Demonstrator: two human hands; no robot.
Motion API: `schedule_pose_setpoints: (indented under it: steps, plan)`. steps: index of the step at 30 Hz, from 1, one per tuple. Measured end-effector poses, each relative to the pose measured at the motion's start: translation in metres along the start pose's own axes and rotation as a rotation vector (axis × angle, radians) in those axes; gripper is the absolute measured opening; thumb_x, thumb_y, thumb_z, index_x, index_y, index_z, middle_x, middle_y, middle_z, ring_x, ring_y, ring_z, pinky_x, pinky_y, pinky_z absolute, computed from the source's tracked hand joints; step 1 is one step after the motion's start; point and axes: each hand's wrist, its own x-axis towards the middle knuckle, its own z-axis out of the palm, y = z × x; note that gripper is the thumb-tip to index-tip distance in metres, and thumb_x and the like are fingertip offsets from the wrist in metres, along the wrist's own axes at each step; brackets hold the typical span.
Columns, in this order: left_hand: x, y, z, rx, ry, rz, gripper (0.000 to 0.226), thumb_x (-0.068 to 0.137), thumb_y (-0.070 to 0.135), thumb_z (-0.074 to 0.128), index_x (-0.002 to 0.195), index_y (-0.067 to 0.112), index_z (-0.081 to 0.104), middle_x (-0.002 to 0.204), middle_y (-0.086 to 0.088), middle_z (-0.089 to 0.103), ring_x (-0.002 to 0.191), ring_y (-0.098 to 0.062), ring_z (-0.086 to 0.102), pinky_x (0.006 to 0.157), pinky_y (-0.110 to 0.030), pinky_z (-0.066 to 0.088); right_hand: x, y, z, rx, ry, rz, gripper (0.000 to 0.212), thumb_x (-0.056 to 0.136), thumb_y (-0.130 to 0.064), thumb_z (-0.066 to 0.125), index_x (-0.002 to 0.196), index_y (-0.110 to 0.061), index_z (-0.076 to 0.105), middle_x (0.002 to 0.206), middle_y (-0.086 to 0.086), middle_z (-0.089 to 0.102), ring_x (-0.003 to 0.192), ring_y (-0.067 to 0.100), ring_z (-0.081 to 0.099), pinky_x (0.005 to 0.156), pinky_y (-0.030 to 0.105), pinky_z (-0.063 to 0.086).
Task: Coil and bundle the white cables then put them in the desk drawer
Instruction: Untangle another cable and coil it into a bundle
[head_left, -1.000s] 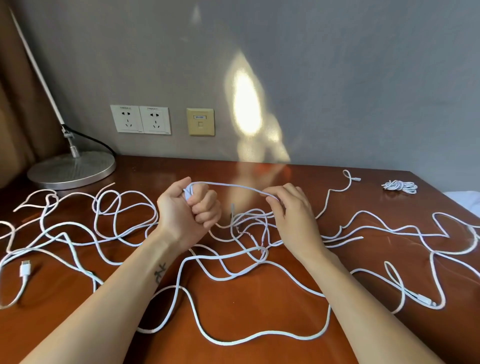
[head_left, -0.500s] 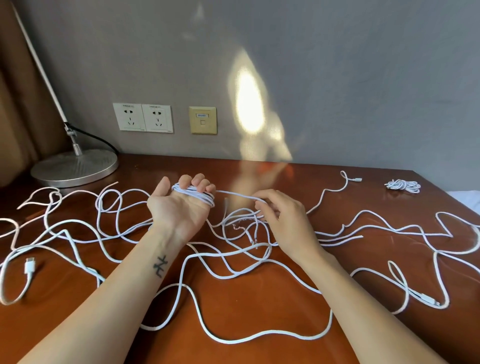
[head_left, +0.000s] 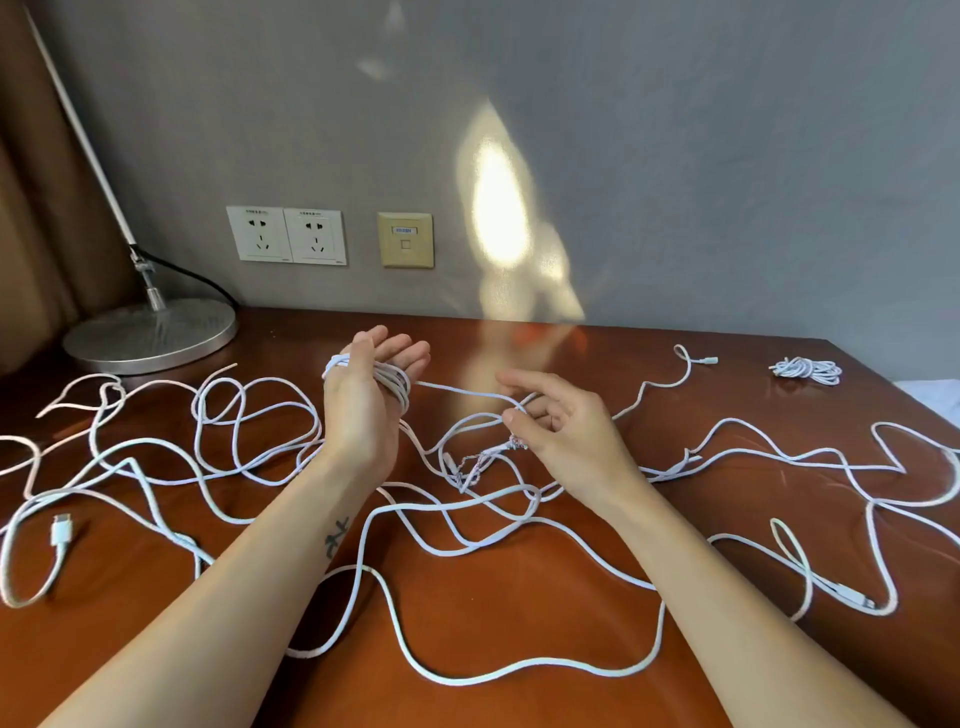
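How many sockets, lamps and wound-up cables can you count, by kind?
White power sockets: 2
Yellow wall socket: 1
Lamp: 1
Tidy cable bundle on the desk: 1
Coil round the left hand: 1
Total: 6

Lamp base (head_left: 150, 338), two wall sockets (head_left: 287, 235), brown curtain (head_left: 31, 208)

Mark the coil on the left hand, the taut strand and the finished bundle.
coil (head_left: 397, 387): head view, its bunched middle turns.
taut strand (head_left: 457, 391): head view, midway along its span.
finished bundle (head_left: 805, 370): head view, middle of its loops.
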Motion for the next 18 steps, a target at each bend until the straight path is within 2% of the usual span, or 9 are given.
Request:
schedule_pose_setpoints:
  steps: [2,4,6,9,11,14,16,18]
  plan:
    - [0.002,0.000,-0.001,0.012,-0.001,0.019,0.030,0.112,0.020,0.039,0.138,0.008,0.048,0.129,-0.015,0.064,0.106,-0.023,0.075,0.097,-0.034,0.058,-0.001,-0.001,0.000,0.005,-0.046,-0.012,0.046,0.094,0.000,0.069,0.114,-0.041,0.070,0.120,-0.014,0.068,0.081,0.011,0.066,0.077,0.022,0.054]
    - [0.002,-0.002,-0.001,0.089,-0.012,0.081,0.039,0.112,0.022,0.040,0.149,0.012,0.038,0.135,-0.010,0.062,0.112,-0.019,0.072,0.100,-0.032,0.056,-0.001,-0.001,0.000,-0.006,-0.085,-0.030,0.048,0.093,0.003,0.068,0.116,-0.039,0.070,0.124,-0.018,0.064,0.085,0.015,0.066,0.075,0.021,0.052]
    - [0.001,-0.006,-0.004,0.264,-0.064,0.178,0.055,0.112,0.027,0.038,0.163,0.018,0.017,0.134,0.002,0.060,0.122,-0.014,0.066,0.109,-0.031,0.050,-0.002,0.000,0.000,0.001,-0.116,-0.030,0.047,0.094,0.004,0.068,0.119,-0.036,0.070,0.123,-0.022,0.062,0.090,0.012,0.067,0.079,0.021,0.053]
    - [-0.002,-0.012,-0.009,0.578,-0.181,0.299,0.063,0.113,0.035,0.033,0.164,0.026,-0.003,0.138,0.015,0.051,0.132,-0.007,0.056,0.117,-0.032,0.040,-0.002,-0.003,0.001,0.030,-0.118,-0.014,0.043,0.095,0.002,0.068,0.118,-0.034,0.070,0.118,-0.026,0.062,0.097,0.011,0.070,0.089,0.023,0.055]
    - [-0.001,-0.015,-0.012,0.738,-0.227,0.363,0.068,0.110,0.046,0.033,0.163,0.031,-0.007,0.148,0.012,0.044,0.134,-0.007,0.054,0.120,-0.041,0.039,-0.003,-0.005,0.001,0.043,-0.080,0.002,0.040,0.096,0.002,0.067,0.117,-0.032,0.071,0.113,-0.022,0.065,0.093,0.014,0.073,0.090,0.028,0.058]
    - [0.000,-0.019,-0.017,0.919,-0.313,0.449,0.076,0.103,0.058,0.032,0.161,0.038,-0.012,0.155,0.010,0.038,0.134,-0.012,0.054,0.116,-0.049,0.040,-0.001,-0.006,-0.001,0.080,0.015,0.034,0.035,0.098,0.002,0.063,0.117,-0.027,0.070,0.105,-0.007,0.073,0.083,0.020,0.077,0.087,0.034,0.060]
    - [0.001,-0.019,-0.018,1.014,-0.380,0.496,0.075,0.105,0.056,0.031,0.161,0.037,-0.015,0.152,0.010,0.043,0.130,-0.015,0.057,0.113,-0.049,0.043,-0.001,-0.007,-0.001,0.151,0.059,0.044,0.035,0.099,0.004,0.060,0.118,-0.023,0.069,0.108,-0.004,0.073,0.092,0.019,0.077,0.081,0.037,0.063]
    - [-0.001,-0.019,-0.017,1.081,-0.432,0.535,0.073,0.108,0.049,0.032,0.162,0.033,-0.016,0.140,0.011,0.054,0.120,-0.010,0.060,0.109,-0.039,0.045,-0.001,-0.009,0.000,0.201,0.091,0.035,0.034,0.098,0.006,0.060,0.118,-0.019,0.069,0.109,-0.004,0.072,0.098,0.018,0.076,0.075,0.034,0.063]
